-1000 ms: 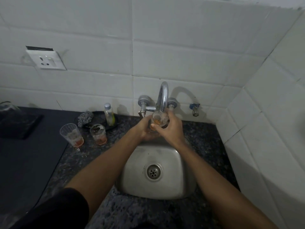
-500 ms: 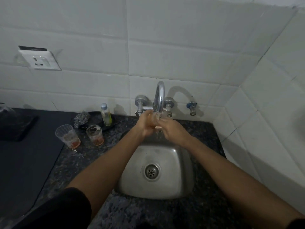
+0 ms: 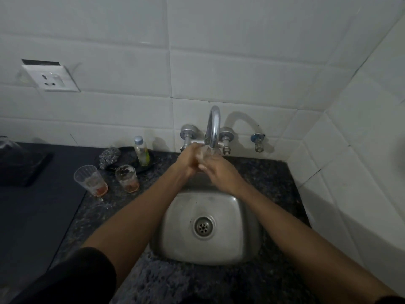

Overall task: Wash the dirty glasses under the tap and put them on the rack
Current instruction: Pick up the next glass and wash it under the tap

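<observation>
While water runs, here is how things lie, near to far, with the drain as the clock's middle.

Sink [image 3: 175, 238]: bare steel bowl right below me, drain [image 3: 204, 226] at its centre; nothing lies in it that I can see.

Hands: my left hand [image 3: 186, 161] and right hand [image 3: 219, 170] are together at 12 o'clock, under the spout, both wet.

Glass [image 3: 206, 152]: a clear one shows between my hands in the stream. My fingers seem wrapped round it, but which hand really grips it I cannot tell, nor its axis.

Waiting glasses: at 10 o'clock on the counter [image 3: 263, 176], well apart from my hands, stand a tall cup [image 3: 91, 181] and a short cup [image 3: 127, 178], both upright, each with an orange-brown dreg at the bottom. My left hand is nearer them.

Further back: scrubber [image 3: 109, 156] and bottle [image 3: 142, 151] on a dark dish by the wall.

Tap [image 3: 213, 126]: curved spout at 12, on the tiles.

Rack: not in sight, so I judge I must turn away to set this glass down.
</observation>
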Demonstrator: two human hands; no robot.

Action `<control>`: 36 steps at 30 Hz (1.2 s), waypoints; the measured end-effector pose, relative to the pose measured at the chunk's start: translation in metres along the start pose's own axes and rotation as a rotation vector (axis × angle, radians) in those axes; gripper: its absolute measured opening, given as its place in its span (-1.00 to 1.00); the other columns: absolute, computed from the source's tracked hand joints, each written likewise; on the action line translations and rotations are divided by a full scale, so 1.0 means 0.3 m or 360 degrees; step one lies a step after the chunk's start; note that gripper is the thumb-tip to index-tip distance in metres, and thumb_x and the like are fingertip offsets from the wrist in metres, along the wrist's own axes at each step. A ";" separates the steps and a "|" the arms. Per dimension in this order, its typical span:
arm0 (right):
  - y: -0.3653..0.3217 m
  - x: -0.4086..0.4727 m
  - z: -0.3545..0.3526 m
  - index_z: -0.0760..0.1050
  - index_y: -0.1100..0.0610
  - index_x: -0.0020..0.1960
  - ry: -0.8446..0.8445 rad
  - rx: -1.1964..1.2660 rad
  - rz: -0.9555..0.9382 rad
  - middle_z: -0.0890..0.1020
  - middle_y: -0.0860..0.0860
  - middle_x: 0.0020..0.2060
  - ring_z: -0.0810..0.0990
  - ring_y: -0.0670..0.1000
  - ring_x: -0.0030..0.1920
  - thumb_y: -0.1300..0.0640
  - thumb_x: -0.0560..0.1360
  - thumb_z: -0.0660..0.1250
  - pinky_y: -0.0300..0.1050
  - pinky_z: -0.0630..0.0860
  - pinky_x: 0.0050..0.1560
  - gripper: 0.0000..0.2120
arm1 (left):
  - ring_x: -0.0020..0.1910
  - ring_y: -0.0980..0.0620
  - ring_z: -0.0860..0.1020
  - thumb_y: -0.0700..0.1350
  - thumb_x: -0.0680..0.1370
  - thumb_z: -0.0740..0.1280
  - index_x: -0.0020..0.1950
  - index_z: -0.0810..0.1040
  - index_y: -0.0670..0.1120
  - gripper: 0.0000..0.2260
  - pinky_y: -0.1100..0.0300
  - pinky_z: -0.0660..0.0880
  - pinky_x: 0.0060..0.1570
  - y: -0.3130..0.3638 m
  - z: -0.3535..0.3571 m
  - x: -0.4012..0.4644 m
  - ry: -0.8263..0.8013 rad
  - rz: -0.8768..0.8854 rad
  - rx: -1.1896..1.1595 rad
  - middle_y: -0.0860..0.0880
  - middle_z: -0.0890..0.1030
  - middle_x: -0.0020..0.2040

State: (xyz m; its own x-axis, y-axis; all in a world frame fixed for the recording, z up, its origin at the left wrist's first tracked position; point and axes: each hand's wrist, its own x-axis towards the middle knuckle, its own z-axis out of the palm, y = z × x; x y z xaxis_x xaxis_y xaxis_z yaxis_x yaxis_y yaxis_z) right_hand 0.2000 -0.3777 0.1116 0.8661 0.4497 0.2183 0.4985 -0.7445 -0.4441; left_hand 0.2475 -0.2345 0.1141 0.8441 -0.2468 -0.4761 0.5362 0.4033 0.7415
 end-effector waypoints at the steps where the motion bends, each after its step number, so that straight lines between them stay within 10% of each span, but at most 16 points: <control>1: -0.022 0.006 0.022 0.60 0.16 0.18 0.0080 0.0124 0.0098 0.67 0.10 0.08 0.64 0.08 0.08 -0.02 0.68 0.25 0.15 0.59 0.15 -0.72 | -0.37 0.02 0.61 -0.10 0.70 0.14 -0.16 0.56 -0.15 -0.68 0.19 0.55 -0.35 -0.007 0.004 0.004 0.0032 0.0031 -0.0061 -0.07 0.63 -0.31; 7: 0.071 -0.008 0.000 0.54 0.13 0.38 0.0019 -0.0438 -0.0236 0.62 0.13 0.28 0.62 0.14 0.23 0.28 0.52 0.45 0.06 0.63 0.11 -0.56 | -0.28 0.00 0.66 0.07 0.71 0.18 -0.04 0.64 -0.13 -0.64 0.15 0.61 -0.30 -0.007 -0.015 0.009 -0.0016 -0.0161 0.0206 -0.08 0.68 -0.22; 11: 0.009 -0.001 0.040 0.60 0.19 0.22 0.0158 0.0048 0.0138 0.69 0.12 0.07 0.66 0.13 0.07 0.08 0.69 0.27 -0.12 0.48 -0.01 -0.76 | -0.35 0.05 0.62 -0.13 0.68 0.18 -0.10 0.56 -0.16 -0.75 0.21 0.57 -0.31 -0.022 0.030 0.004 -0.0048 -0.0028 -0.0042 -0.05 0.63 -0.32; 14: 0.041 -0.001 0.007 0.60 0.20 0.21 0.0019 -0.0346 -0.0019 0.66 0.17 0.11 0.65 0.18 0.07 0.13 0.64 0.34 0.00 0.56 -0.05 -0.79 | -0.39 0.05 0.57 -0.09 0.69 0.14 -0.08 0.55 -0.16 -0.73 0.23 0.48 -0.41 -0.013 0.032 -0.013 -0.0153 -0.0131 0.0004 -0.06 0.59 -0.29; 21: -0.011 -0.003 0.018 0.62 0.14 0.24 0.0115 0.0098 0.0194 0.69 0.07 0.06 0.65 0.03 0.04 -0.08 0.66 0.19 0.07 0.60 0.11 -0.63 | -0.29 0.00 0.63 -0.11 0.66 0.22 -0.13 0.61 -0.15 -0.74 0.13 0.56 -0.19 -0.016 0.036 0.016 0.0090 -0.0041 0.0012 -0.08 0.64 -0.28; 26: 0.076 -0.022 -0.008 0.56 0.11 0.39 -0.0061 -0.0409 -0.0119 0.62 0.10 0.28 0.61 0.11 0.24 0.27 0.55 0.40 0.06 0.62 0.15 -0.58 | -0.31 0.01 0.64 -0.04 0.70 0.14 -0.09 0.61 -0.14 -0.67 0.11 0.53 -0.23 0.007 0.036 -0.012 0.0007 -0.0155 0.0209 -0.07 0.67 -0.28; 30: 0.007 -0.002 0.011 0.58 0.10 0.25 0.0044 -0.0043 0.0037 0.67 0.06 0.08 0.64 0.05 0.06 -0.05 0.66 0.20 0.06 0.60 0.08 -0.68 | -0.38 0.05 0.62 -0.13 0.70 0.13 -0.10 0.57 -0.16 -0.70 0.23 0.53 -0.35 -0.010 0.048 -0.025 0.0001 -0.0018 0.0030 -0.05 0.65 -0.34; 36: 0.030 -0.021 -0.009 0.51 0.10 0.37 -0.0020 -0.0175 0.0025 0.65 0.10 0.17 0.65 0.11 0.12 0.10 0.62 0.33 0.03 0.60 0.17 -0.67 | -0.28 -0.02 0.61 -0.10 0.69 0.14 -0.08 0.59 -0.17 -0.71 0.16 0.51 -0.27 0.011 0.041 -0.046 -0.0031 -0.0096 0.0161 -0.09 0.66 -0.31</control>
State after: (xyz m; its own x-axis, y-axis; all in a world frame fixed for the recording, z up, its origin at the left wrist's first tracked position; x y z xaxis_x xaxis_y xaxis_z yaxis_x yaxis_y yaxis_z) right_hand 0.1990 -0.3886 0.1086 0.8737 0.4431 0.2007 0.4864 -0.8009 -0.3493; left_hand 0.2377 -0.2406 0.1291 0.8098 -0.2854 -0.5127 0.5833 0.2965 0.7562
